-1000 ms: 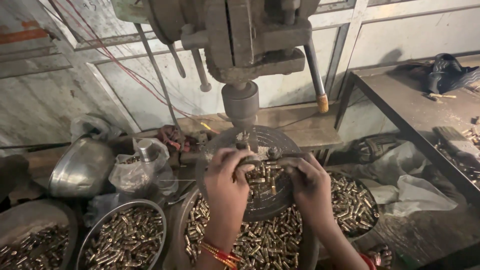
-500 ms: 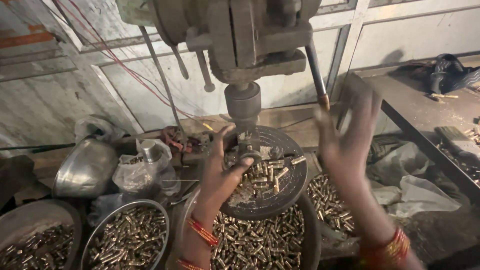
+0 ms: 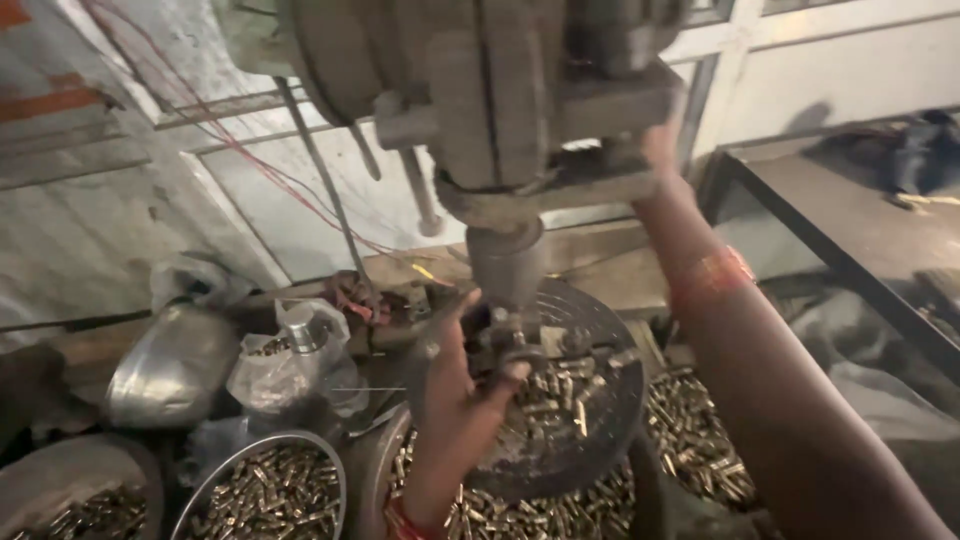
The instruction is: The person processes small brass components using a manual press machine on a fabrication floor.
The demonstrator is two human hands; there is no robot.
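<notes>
A grey drill press (image 3: 480, 90) fills the top of the view, its spindle (image 3: 505, 265) hanging over a round dark work table (image 3: 600, 450) strewn with small brass pieces (image 3: 560, 395). My left hand (image 3: 455, 395) reaches up from below, its fingers curled around a small dark part right under the spindle tip. My right hand (image 3: 660, 145) is raised beside the machine head, mostly hidden behind it; its forearm with orange bangles (image 3: 710, 275) crosses the right side. Its grip cannot be seen.
A basin of brass pieces (image 3: 520, 515) sits under the work table, and more lie heaped at the right (image 3: 690, 440). To the left are a round bowl of pieces (image 3: 260, 490), a plastic bag (image 3: 285, 360) and a steel pot (image 3: 170, 365). A dark metal bench (image 3: 850, 220) stands right.
My right hand left the pieces on the work table and rose to the side of the machine head. My left hand stayed under the spindle. The camera moved closer.
</notes>
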